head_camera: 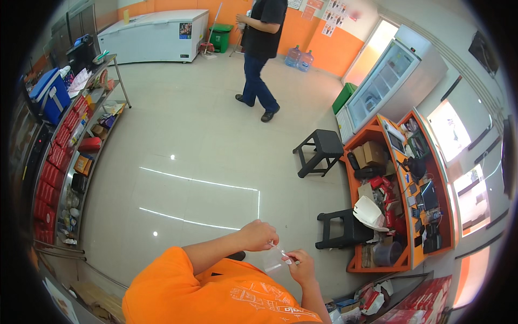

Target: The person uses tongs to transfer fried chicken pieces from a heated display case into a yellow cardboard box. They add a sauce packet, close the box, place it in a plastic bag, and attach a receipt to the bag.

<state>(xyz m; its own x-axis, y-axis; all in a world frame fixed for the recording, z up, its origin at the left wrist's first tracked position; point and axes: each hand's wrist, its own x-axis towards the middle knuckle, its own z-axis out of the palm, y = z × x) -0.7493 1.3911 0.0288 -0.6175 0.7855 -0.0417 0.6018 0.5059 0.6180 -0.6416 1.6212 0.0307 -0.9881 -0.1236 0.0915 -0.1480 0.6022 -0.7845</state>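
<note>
A small clear plastic bag [272, 261] hangs between my two hands, in front of my orange shirt. My left hand [259, 237] pinches a narrow, twisted-looking end of the plastic between thumb and fingers. Just below and to the right, my right hand [299, 265] grips the same plastic by its edge, with the fingertips close together. The bag is see-through, and I cannot tell whether anything is inside it.
Two black plastic stools [323, 143] stand on the right beside an orange counter [419, 259] loaded with goods. A steel shelf [121, 87] with red boxes lines the left. Farther off, a person [263, 52] walks near a white chest freezer [149, 40]. A glass-door refrigerator [382, 87] stands at the right.
</note>
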